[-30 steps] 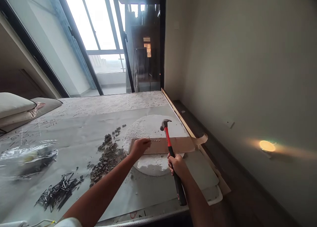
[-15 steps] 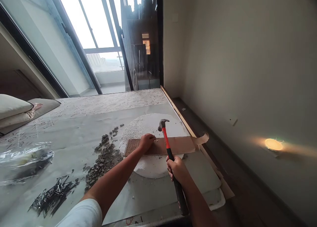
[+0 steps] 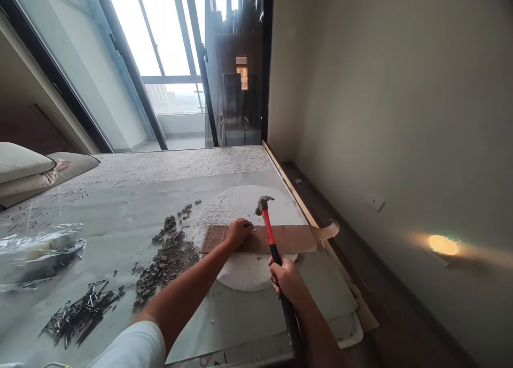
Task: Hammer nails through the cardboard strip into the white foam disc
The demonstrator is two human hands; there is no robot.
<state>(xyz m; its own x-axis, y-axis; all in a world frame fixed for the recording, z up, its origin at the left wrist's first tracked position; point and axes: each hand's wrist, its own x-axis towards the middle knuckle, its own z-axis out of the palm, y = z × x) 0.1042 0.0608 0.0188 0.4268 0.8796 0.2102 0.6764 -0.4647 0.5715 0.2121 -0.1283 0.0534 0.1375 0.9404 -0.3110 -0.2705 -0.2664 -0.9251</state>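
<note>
Lying near the right edge of the bed (image 3: 188, 162): one board (image 3: 294, 239), likely light, stiff. Hammer (image 3: 267, 226), crossing it in view; probably head-heavy, best held where the right hand (image 3: 287, 277) wraps it. Left hand (image 3: 238, 232): narrowed at the board, contents cannot be told.

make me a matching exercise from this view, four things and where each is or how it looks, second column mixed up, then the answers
1. hammer
2. board
3. nails
4. light

A. glowing at the wall
B. partly covered by the left hand
C. gripped in the right hand
D. heaped at lower left

Pairs: 1-C, 2-B, 3-D, 4-A
</note>
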